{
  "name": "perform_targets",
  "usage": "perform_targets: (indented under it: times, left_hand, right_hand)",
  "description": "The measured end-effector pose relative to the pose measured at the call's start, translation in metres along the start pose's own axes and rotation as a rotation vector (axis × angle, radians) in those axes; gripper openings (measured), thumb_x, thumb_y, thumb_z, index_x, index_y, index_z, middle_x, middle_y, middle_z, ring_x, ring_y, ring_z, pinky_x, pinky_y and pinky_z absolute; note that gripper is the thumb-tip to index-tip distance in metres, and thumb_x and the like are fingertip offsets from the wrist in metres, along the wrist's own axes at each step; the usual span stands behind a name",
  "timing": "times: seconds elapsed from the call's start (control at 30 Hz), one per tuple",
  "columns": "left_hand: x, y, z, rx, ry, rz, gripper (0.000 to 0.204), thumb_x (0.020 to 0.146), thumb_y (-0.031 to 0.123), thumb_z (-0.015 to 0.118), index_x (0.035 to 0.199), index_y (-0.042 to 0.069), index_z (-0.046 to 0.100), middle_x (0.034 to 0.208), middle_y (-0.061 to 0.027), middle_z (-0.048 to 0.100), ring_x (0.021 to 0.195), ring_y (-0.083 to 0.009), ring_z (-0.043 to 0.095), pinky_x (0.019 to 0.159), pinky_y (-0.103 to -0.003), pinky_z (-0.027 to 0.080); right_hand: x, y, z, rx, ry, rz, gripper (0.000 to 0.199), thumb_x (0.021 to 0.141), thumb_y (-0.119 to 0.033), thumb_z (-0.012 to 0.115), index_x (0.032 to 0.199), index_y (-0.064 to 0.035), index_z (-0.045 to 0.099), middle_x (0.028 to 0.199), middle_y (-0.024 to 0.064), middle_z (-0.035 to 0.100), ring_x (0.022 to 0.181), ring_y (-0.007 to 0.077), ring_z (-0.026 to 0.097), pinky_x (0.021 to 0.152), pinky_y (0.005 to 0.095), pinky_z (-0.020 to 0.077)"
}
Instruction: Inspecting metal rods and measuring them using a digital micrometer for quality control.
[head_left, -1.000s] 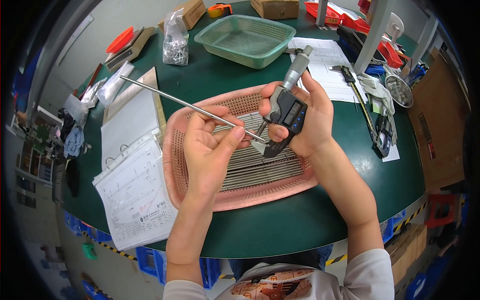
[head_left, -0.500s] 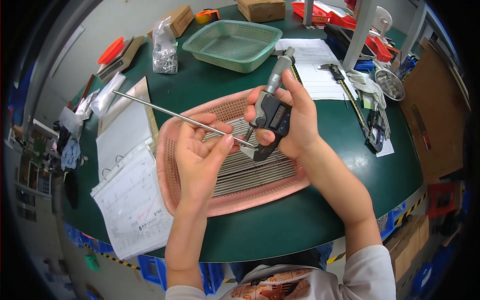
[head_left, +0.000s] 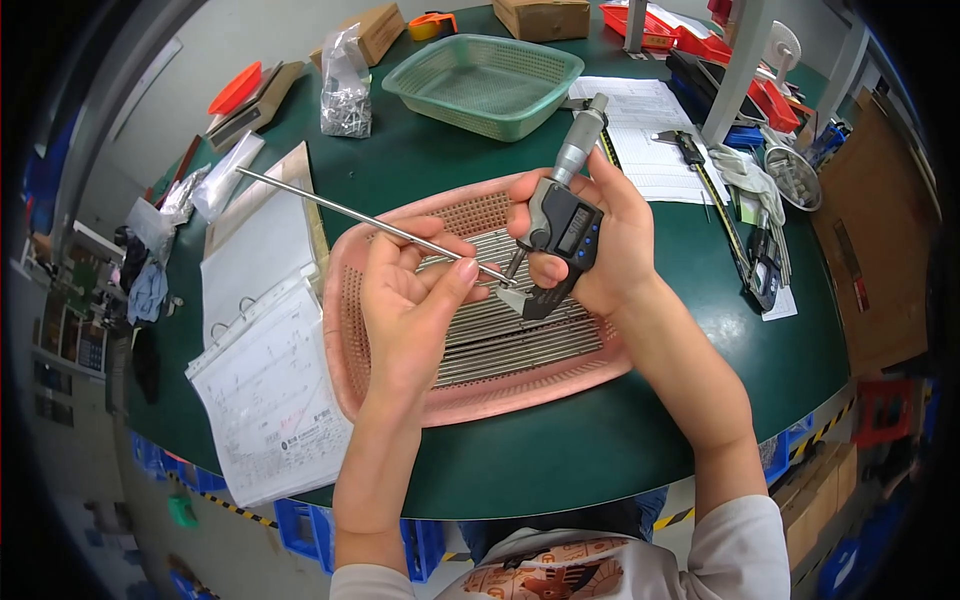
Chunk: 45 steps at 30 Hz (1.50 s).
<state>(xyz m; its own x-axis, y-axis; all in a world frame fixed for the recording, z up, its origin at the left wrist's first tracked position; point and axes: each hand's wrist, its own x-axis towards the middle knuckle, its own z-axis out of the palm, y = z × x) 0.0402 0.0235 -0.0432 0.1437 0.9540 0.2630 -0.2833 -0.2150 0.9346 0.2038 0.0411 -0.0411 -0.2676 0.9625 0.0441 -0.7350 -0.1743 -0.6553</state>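
My left hand [head_left: 410, 305] pinches a long thin metal rod [head_left: 340, 207] near its right end; the rod slants up to the left over the table. My right hand [head_left: 600, 245] grips a digital micrometer [head_left: 560, 220] with a grey body and a silver thimble pointing up. The rod's end sits in the micrometer's jaw. Both hands hover over a pink perforated tray [head_left: 345, 330] that holds several similar metal rods [head_left: 530, 335] lying side by side.
A green mesh basket [head_left: 485, 80] stands behind the tray. Papers and a binder [head_left: 265, 370] lie at the left. A caliper [head_left: 725, 210], printed sheets, gloves and red bins sit at the right. Cardboard boxes and a bag of parts line the far edge.
Both hands, with rod and micrometer, have shifted slightly in view as the head moved; the grip is unchanged and the rod's end stays in the micrometer's jaw.
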Motion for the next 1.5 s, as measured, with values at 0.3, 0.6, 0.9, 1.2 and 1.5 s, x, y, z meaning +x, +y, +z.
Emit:
perform_targets:
  times: [0.3, 0.6, 0.9, 1.2, 1.5]
  left_hand:
    - [0.0009, -0.0007, 0.0004, -0.003, -0.016, 0.009, 0.034, 0.075, -0.007, 0.055, 0.105, -0.002, 0.037, 0.090, -0.0123, 0.051, 0.075, -0.0166, 0.060, 0.061, -0.023, 0.052]
    - [0.0000, -0.0006, 0.0006, 0.005, 0.008, -0.011, 0.034, 0.075, -0.007, 0.055, 0.104, -0.001, 0.038, 0.090, -0.0122, 0.051, 0.075, -0.0158, 0.059, 0.060, -0.022, 0.052]
    - [0.0005, 0.0009, -0.0011, -0.002, 0.030, -0.010, 0.034, 0.075, -0.005, 0.056, 0.104, -0.001, 0.038, 0.088, -0.0131, 0.055, 0.075, -0.0153, 0.059, 0.057, -0.022, 0.051]
    - [0.0019, -0.0005, -0.0030, -0.006, 0.026, -0.005, 0.033, 0.076, -0.005, 0.055, 0.104, -0.001, 0.038, 0.088, -0.0129, 0.054, 0.074, -0.0144, 0.058, 0.056, -0.022, 0.051]
    - [0.0020, 0.0022, -0.0030, 0.000, 0.035, -0.038, 0.028, 0.079, -0.001, 0.052, 0.104, -0.002, 0.041, 0.089, -0.0122, 0.054, 0.078, -0.0161, 0.058, 0.060, -0.023, 0.051]
  right_hand:
    - [-0.0011, -0.0007, 0.0015, -0.060, 0.058, -0.025, 0.056, 0.079, -0.056, 0.040, 0.082, -0.0007, 0.053, 0.065, 0.0108, 0.057, 0.040, 0.0117, 0.047, 0.036, 0.0210, 0.0378]
    - [-0.0014, 0.0002, 0.0046, -0.086, 0.088, -0.025, 0.057, 0.081, -0.057, 0.035, 0.081, -0.0030, 0.054, 0.064, 0.0095, 0.057, 0.035, 0.0121, 0.043, 0.033, 0.0210, 0.0345]
    - [-0.0011, -0.0005, 0.0033, -0.035, 0.022, -0.019, 0.057, 0.085, -0.051, 0.030, 0.085, 0.0015, 0.053, 0.066, 0.0116, 0.056, 0.042, 0.0133, 0.046, 0.038, 0.0225, 0.0381]
    - [-0.0009, -0.0001, 0.0066, -0.053, 0.083, -0.025, 0.058, 0.084, -0.054, 0.030, 0.083, -0.0003, 0.054, 0.065, 0.0109, 0.057, 0.035, 0.0122, 0.042, 0.033, 0.0215, 0.0350]
    - [-0.0014, -0.0009, 0.0025, -0.071, 0.031, -0.019, 0.056, 0.080, -0.056, 0.039, 0.080, -0.0016, 0.053, 0.064, 0.0111, 0.056, 0.040, 0.0123, 0.046, 0.036, 0.0217, 0.0374]
